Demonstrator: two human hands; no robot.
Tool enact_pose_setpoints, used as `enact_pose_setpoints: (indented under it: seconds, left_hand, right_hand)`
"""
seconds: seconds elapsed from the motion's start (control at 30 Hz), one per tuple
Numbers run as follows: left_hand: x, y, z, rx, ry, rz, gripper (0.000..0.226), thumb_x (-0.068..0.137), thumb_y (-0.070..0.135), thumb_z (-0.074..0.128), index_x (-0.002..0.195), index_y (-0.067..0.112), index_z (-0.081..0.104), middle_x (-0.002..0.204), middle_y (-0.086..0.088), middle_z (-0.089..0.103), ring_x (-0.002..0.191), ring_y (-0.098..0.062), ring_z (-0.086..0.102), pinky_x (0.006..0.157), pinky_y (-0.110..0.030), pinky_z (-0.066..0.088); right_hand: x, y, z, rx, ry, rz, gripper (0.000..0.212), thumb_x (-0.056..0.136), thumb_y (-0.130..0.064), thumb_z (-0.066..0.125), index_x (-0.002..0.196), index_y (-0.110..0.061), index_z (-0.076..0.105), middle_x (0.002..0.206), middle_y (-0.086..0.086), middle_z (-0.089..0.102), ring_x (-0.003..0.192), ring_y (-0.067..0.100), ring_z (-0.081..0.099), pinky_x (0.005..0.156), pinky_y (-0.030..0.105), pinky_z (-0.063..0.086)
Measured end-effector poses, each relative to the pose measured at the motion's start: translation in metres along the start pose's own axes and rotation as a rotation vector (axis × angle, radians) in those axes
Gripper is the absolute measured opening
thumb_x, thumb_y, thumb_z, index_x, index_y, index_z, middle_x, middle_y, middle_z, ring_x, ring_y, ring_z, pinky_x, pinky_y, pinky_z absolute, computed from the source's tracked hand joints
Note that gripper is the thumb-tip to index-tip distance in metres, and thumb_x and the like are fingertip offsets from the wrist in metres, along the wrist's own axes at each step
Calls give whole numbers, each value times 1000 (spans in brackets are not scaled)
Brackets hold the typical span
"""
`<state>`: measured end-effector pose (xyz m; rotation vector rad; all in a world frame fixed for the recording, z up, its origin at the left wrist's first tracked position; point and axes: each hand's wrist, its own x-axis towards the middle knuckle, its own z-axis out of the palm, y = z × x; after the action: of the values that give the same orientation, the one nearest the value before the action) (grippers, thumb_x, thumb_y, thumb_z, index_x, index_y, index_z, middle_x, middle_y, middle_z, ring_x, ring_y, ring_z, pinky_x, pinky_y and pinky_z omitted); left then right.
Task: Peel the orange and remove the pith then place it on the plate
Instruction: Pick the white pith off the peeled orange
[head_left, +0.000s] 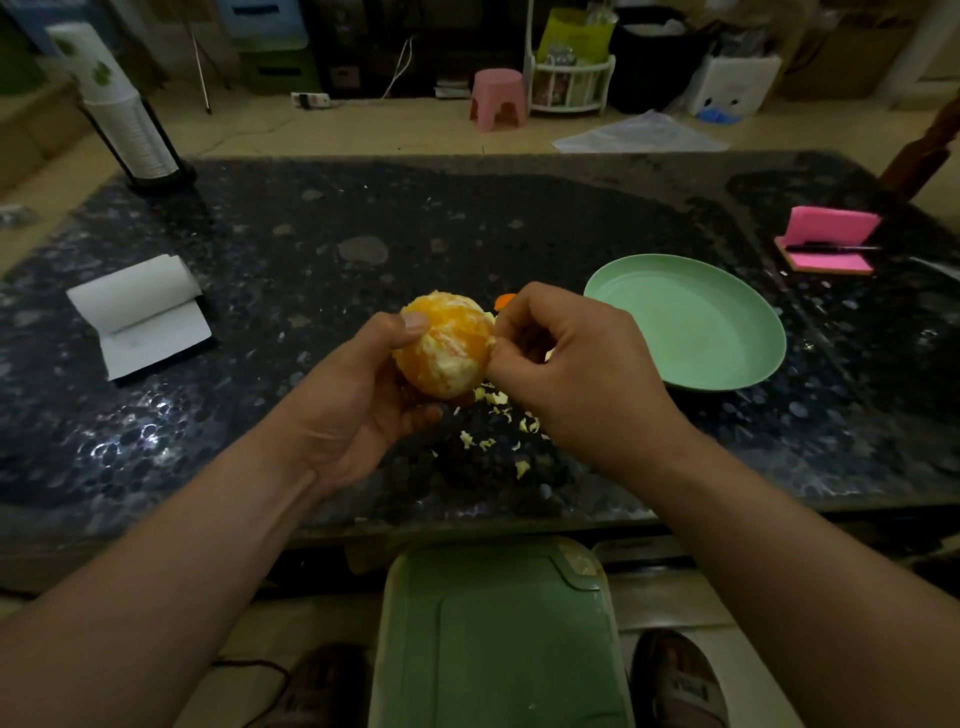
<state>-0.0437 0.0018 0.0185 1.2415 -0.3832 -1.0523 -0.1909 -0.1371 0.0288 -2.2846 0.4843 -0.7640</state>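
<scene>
My left hand (358, 395) grips a peeled orange (444, 345) above the dark stone table, thumb on its top and fingers beneath. White pith still covers patches of the fruit. My right hand (566, 358) is curled at the orange's right side, its fingertips pinching at the pith there. Small pale pith scraps (498, 426) lie scattered on the table below the hands. A bit of orange peel (504, 300) shows just behind my right hand. The light green plate (727, 353) sits to the right with nothing in it.
A white notepad (140, 317) lies at the left. A stack of cups in a black holder (130, 124) stands at the back left. Pink sticky notes with a pen (826, 244) rest at the far right. A green bin lid (498, 639) is below the table's front edge (467, 525).
</scene>
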Motion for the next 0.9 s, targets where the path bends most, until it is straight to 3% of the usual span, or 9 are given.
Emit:
enact_pose_setpoints:
  seconds: [0.1, 0.3, 0.43, 0.6, 0.7, 0.9]
  left_hand:
    - [-1, 2, -1, -43, -39, -12, 63, 85, 44, 60, 139, 12, 64, 117, -14, 76, 88, -29, 74, 60, -25, 57]
    - [-2, 4, -5, -62, -115, -24, 62, 88, 45, 55, 140, 14, 64, 119, -17, 73, 89, -29, 72, 63, -25, 55]
    - [-1, 4, -7, -66, -152, -25, 58, 93, 46, 53, 140, 15, 66, 126, -18, 71, 94, -30, 71, 69, -28, 54]
    - [-2, 4, -5, -100, -169, -29, 53, 93, 45, 53, 135, 16, 68, 119, -16, 73, 88, -29, 73, 64, -25, 53]
    - [-3, 5, -5, -106, -176, -22, 56, 94, 45, 53, 139, 16, 65, 121, -16, 72, 89, -29, 74, 65, -26, 53]
    - [-5, 6, -4, -143, -180, -21, 47, 95, 44, 49, 123, 19, 78, 119, -17, 73, 88, -30, 73, 61, -25, 53]
  right_hand:
    - [1, -2, -2, 169, -33, 76, 18, 91, -12, 75, 83, -25, 67, 74, -8, 67, 66, 4, 59, 61, 15, 47]
    - [5, -2, -4, 416, -74, 167, 9, 94, -13, 76, 86, -13, 71, 68, -10, 63, 61, 4, 54, 59, 20, 47]
    - [6, 0, -5, 458, -78, 189, 10, 96, -12, 75, 87, -12, 71, 70, -7, 63, 65, 9, 57, 62, 30, 52]
    - [7, 1, -5, 503, -98, 242, 14, 97, -10, 72, 85, -17, 71, 77, 1, 66, 70, 16, 59, 66, 37, 54]
    - [7, 1, -6, 539, -118, 285, 14, 100, -12, 70, 87, -16, 71, 78, 0, 70, 71, 15, 62, 66, 32, 54]
    - [8, 2, -6, 567, -147, 317, 17, 100, -11, 68, 85, -17, 71, 76, -1, 71, 70, 13, 62, 66, 30, 53]
